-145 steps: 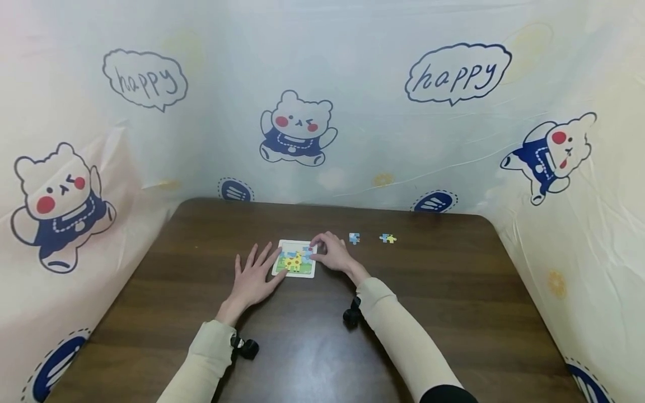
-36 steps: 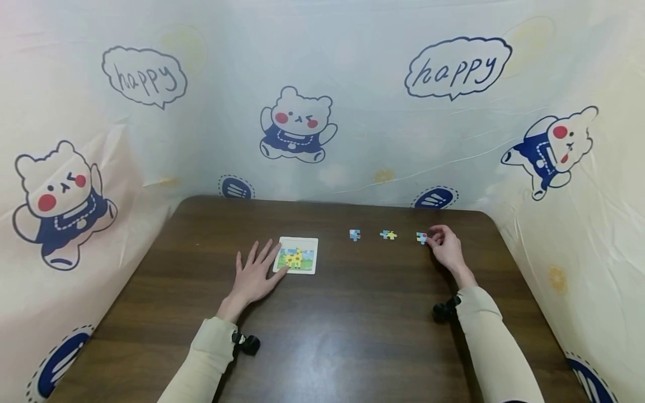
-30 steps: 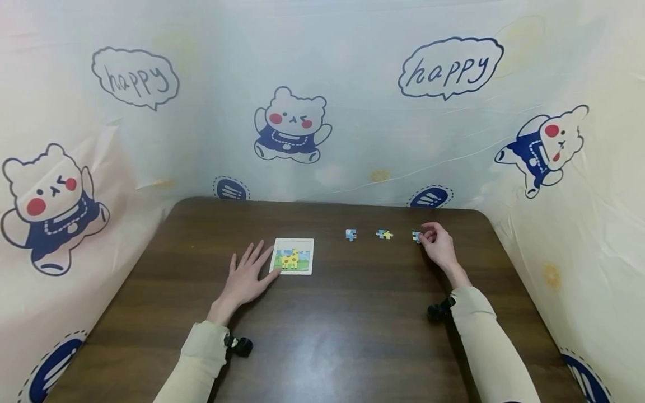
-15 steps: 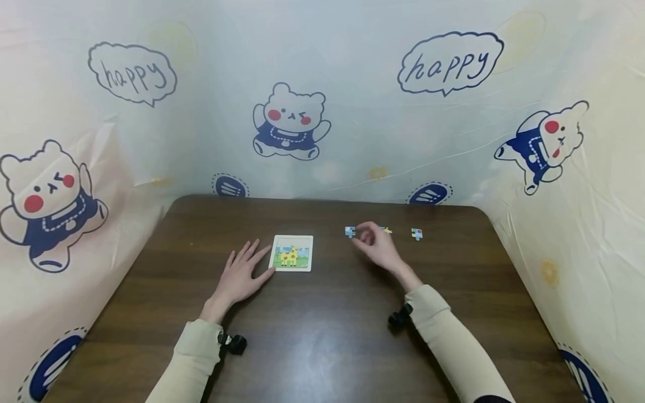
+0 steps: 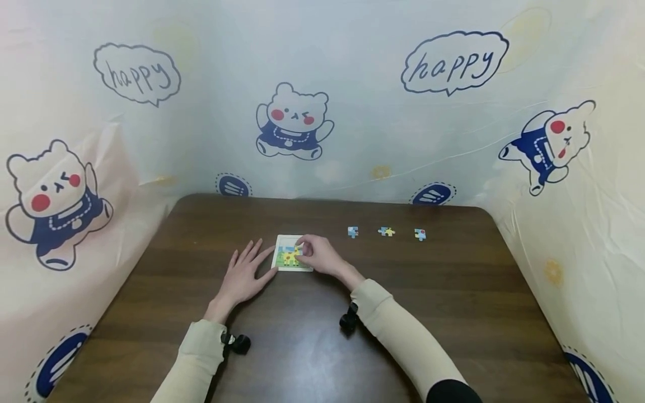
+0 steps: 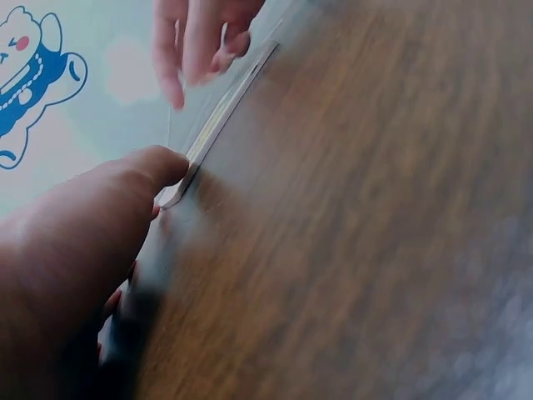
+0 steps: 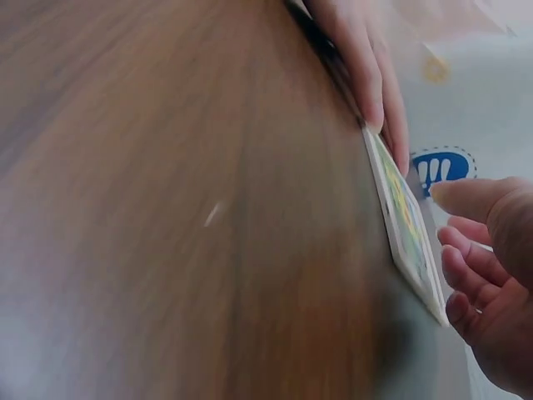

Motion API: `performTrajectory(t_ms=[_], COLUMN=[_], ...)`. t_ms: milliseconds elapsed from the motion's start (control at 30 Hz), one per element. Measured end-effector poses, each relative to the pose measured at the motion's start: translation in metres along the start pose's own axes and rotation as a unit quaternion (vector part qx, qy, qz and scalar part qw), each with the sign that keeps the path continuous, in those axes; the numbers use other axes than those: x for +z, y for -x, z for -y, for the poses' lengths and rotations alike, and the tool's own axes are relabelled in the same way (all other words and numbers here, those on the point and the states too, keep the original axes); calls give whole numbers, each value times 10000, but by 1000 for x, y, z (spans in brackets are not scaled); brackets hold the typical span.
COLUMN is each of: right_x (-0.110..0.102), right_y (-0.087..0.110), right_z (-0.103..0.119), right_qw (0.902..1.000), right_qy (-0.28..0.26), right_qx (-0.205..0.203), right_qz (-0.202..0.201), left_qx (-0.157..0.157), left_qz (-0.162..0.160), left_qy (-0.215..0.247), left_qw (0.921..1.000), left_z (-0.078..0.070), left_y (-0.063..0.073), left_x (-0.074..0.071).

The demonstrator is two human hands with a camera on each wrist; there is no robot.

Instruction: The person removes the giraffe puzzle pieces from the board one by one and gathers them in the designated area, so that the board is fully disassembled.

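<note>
Centrally, a framed giraffe puzzle (image 5: 289,258) lies flat on the brown table (image 5: 302,336); the left hand (image 5: 241,278), fingers straight and spread, touches its left edge with thumb and forefinger, gripping nothing; the right hand (image 5: 325,256) hovers over its right part, thumb parted from the bent fingers, the gap between them unfilled; farther right, three loose pieces (image 5: 386,231) lie in a row, well apart

Soft glare on the tabletop (image 5: 307,324)
</note>
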State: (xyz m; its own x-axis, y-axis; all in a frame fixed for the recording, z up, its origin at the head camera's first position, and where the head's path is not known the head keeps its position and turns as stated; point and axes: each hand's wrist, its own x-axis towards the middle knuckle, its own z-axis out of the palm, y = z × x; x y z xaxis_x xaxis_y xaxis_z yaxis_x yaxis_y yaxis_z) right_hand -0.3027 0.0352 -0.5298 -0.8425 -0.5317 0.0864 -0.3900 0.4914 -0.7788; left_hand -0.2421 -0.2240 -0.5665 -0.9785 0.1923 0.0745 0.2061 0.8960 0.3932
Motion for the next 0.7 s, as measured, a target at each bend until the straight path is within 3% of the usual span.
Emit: performTrajectory(t_ms=[367, 700], right_x=[17, 23], right_y=[-20, -20], right_z=[9, 8], right_qw=[9982, 9959], right_qy=[3, -106], right_qx=[554, 903], right_qz=[238, 31], left_qx=[-3, 18], left_qz=[28, 13], left_qy=[71, 28], left_qw=[10000, 10000], left_z=[1, 2], left_y=[1, -2], left_x=[1, 2])
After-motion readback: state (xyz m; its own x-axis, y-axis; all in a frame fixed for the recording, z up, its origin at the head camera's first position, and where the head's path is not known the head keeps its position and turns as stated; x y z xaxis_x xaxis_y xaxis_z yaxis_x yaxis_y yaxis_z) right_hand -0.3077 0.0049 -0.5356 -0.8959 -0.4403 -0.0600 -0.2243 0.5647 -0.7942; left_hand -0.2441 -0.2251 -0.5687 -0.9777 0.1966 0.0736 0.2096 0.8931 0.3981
